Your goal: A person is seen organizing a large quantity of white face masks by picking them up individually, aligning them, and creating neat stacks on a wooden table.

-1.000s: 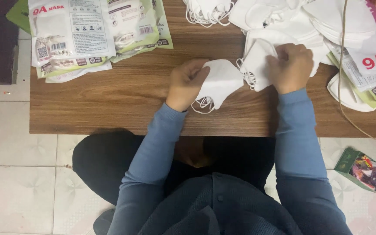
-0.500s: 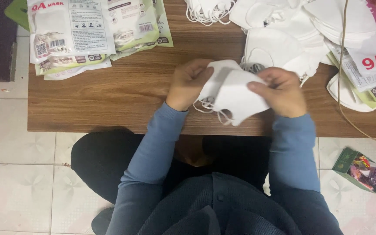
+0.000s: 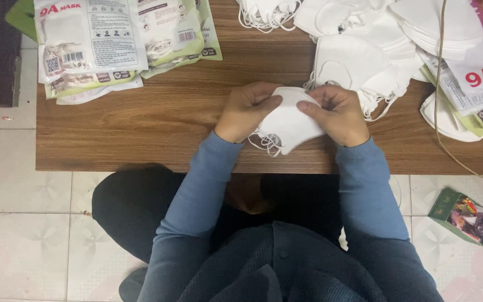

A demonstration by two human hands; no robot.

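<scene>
Pinching a folded white mask [image 3: 289,120]; loops dangling below.

Printed packets [image 3: 104,42] on the wooden table [image 3: 157,123], loose white masks [image 3: 364,50], a small green packet [image 3: 464,216] on tiled floor [image 3: 23,223].

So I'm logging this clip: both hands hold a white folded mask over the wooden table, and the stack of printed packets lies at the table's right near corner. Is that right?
Not quite. The head view shows the left hand and right hand holding the white folded mask over the wooden table, but the stack of printed packets lies at the table's far left corner.
</scene>
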